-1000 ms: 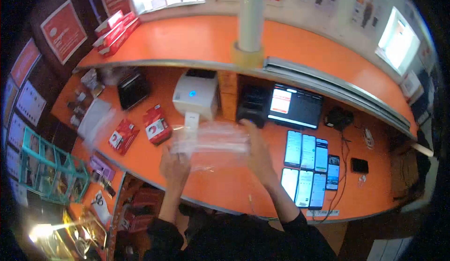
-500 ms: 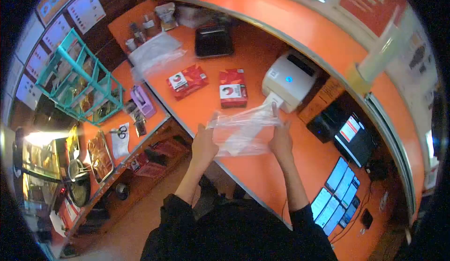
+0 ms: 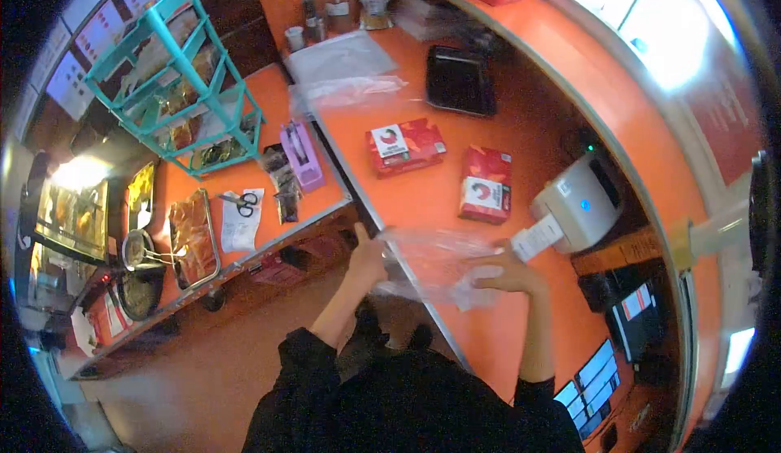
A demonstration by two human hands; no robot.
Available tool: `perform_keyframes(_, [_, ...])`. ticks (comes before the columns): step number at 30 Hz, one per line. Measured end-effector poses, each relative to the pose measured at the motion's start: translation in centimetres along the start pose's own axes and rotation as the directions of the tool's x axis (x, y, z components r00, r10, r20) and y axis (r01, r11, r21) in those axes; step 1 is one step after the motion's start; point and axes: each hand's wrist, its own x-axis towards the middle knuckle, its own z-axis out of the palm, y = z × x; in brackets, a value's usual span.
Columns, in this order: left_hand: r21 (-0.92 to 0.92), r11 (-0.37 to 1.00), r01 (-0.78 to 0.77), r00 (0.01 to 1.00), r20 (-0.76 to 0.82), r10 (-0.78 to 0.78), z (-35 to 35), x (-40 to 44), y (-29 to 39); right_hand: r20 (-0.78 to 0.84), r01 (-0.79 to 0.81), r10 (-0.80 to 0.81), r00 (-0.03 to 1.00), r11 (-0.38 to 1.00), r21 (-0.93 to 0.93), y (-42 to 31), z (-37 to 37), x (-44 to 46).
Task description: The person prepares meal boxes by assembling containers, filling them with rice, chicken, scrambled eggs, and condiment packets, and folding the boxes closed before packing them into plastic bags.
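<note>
a left hand (image 3: 368,266) and right hand (image 3: 521,274) hold opposite ends of a clear plastic bag (image 3: 427,267), center frame; the film looks light, limp, perhaps slippery, best pinched by its edges.

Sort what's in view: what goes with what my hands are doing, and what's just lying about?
In hand:
- Clear plastic, between left hand and right hand

Perhaps just lying about:
- Two red boxes
- Black tray
- Scissors on paper
- Purple holder

The printer and its slip: can't tell.
</note>
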Motion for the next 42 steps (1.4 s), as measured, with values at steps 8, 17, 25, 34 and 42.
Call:
perform_keyframes(8, [-0.127, 0.983, -0.131, 0.991, -0.023, 0.13, -1.8, 0.5, 2.7, -0.38, -0.673, 0.686, 0.621, 0.715, 0.19, -0.2, -5.5, 16.1])
perform_keyframes(17, [-0.154, 0.975, -0.162, 0.984, -0.106, 0.146, -1.2, 3.1, 2.3, -0.567, -0.518, 0.471, 0.676, 0.851, 0.089, -5.0, -15.8, 14.2])
perform_keyframes(25, [-0.318, 0.908, -0.272, 0.962, -0.052, 0.27, -1.1, 8.0, 1.2, -0.639, 0.348, 0.14, 0.757, 0.742, 0.574, -12.5, -8.0, 11.5])
perform_keyframes(34, [-0.143, 0.863, -0.485, 0.869, 0.028, 0.493, 0.6, 11.7, -0.8, -0.039, 0.334, -0.333, 0.942, 0.941, 0.05, -9.1, -5.3, 11.6])
perform_keyframes(42, [-0.41, 0.853, -0.324, 0.902, 0.139, 0.409, -4.6, 9.0, 0.4, 0.098, 0.23, -0.232, 0.968, 0.973, 0.038, -10.8, -10.1, 13.4])
